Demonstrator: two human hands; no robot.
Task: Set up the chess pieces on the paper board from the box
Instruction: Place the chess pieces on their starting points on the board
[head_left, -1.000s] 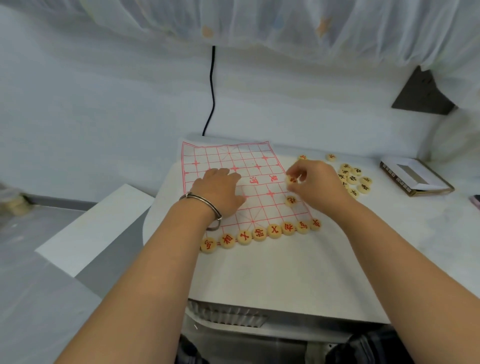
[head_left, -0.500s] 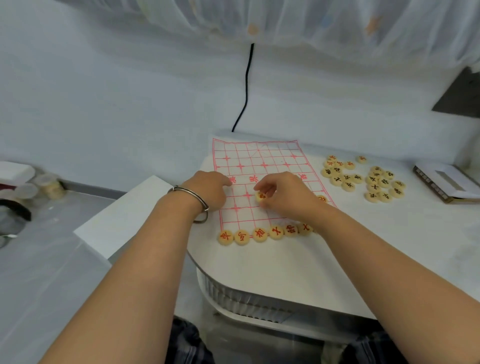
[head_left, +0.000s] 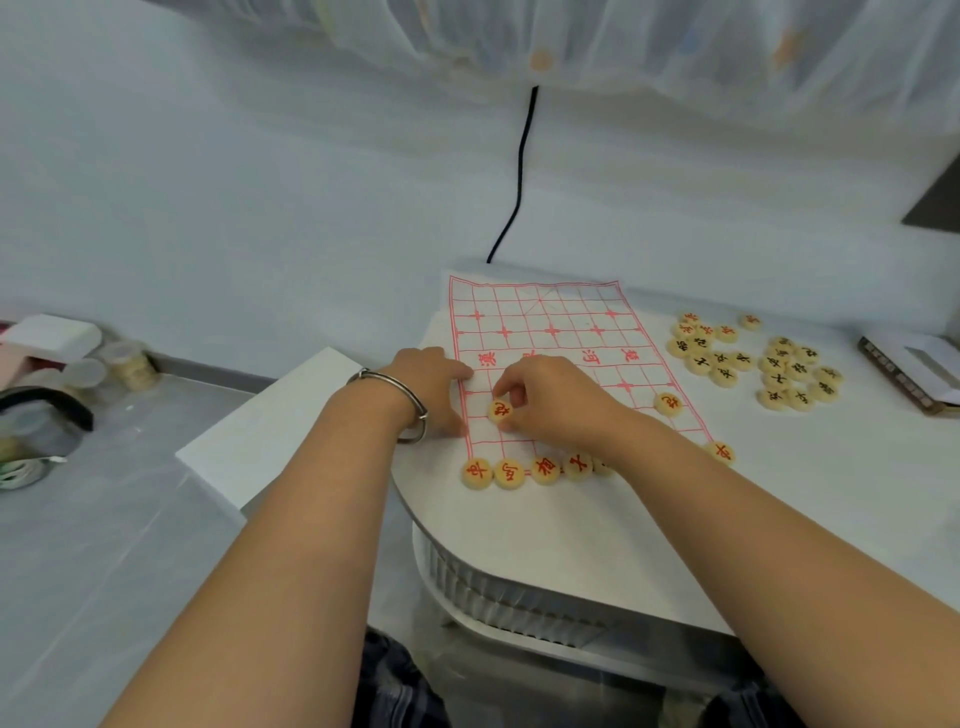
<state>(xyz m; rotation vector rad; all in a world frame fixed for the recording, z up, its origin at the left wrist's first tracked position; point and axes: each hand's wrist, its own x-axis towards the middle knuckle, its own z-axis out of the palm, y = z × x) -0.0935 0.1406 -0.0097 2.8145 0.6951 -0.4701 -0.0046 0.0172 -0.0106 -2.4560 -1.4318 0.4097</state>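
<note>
While flat left fingers press the board, right fingers pinch a red-lettered piece.

One view only, from a camera worn on the person's head; it faces forward and steeply down along both forearms onto the table; its centre falls near the chess piece between left hand and right hand, at arm's reach; the wide lens also takes in the wall behind, the floor at left, and a curtain across the top.
</note>
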